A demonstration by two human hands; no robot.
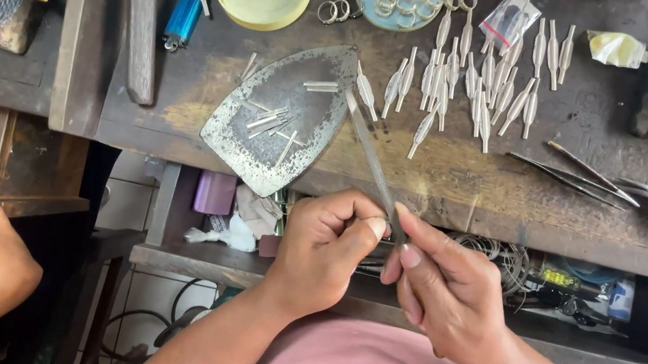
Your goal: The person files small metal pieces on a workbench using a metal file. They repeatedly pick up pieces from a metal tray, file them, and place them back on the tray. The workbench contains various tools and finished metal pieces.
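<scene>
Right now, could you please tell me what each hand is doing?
Left hand: closed, pinching something too small to tell at the file.
Right hand: closed on the file, near its lower end.

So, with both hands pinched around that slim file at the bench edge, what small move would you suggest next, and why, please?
Probably a short stroke of the file along its own length. The left hand and right hand meet at its near end, and its far tip rests on the iron-shaped metal plate. Whatever small piece is being filed is hidden between the fingertips, so I cannot tell how far along it is.
</scene>
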